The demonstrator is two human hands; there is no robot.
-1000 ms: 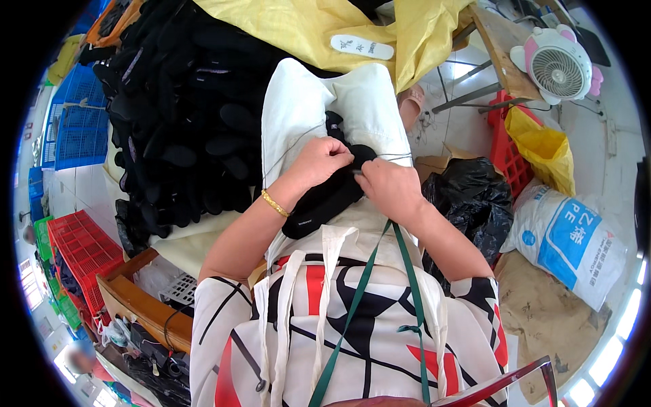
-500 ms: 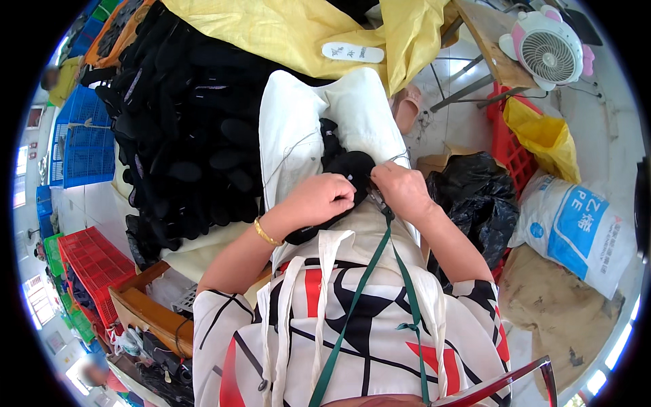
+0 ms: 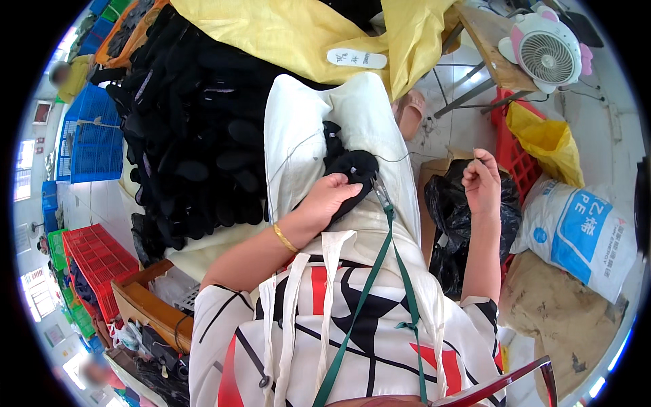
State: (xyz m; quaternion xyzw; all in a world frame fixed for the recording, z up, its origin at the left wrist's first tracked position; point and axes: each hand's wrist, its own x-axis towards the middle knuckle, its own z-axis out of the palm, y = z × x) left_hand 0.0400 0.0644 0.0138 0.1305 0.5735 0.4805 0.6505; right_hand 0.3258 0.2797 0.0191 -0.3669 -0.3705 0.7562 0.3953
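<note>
A black cloth shoe (image 3: 357, 163) lies on my lap, over the white apron (image 3: 369, 108). My left hand (image 3: 332, 197) is closed on it, thumb pressed on top. Out to the right, above a black plastic bag, my right hand (image 3: 483, 180) is raised with thumb and fingers pinched. A dark thread (image 3: 400, 159) runs from the shoe toward that hand; whether a needle is in the fingertips is too small to tell. Small scissors (image 3: 383, 193) on a green ribbon (image 3: 369, 271) rest beside the shoe, points toward it. Another dark piece (image 3: 331, 136) lies just beyond the shoe.
A large heap of black shoes (image 3: 196, 136) fills the left. Yellow sheeting (image 3: 285, 34) with a white insole (image 3: 357, 58) lies ahead. At right are the black plastic bag (image 3: 454, 197), a red crate (image 3: 505, 129), a white sack (image 3: 576, 230) and a fan (image 3: 548, 57) on a table.
My right hand has left the shoe and swung out to the right and up, drawing the thread along. My left hand stays on the shoe. The scissors now show more fully.
</note>
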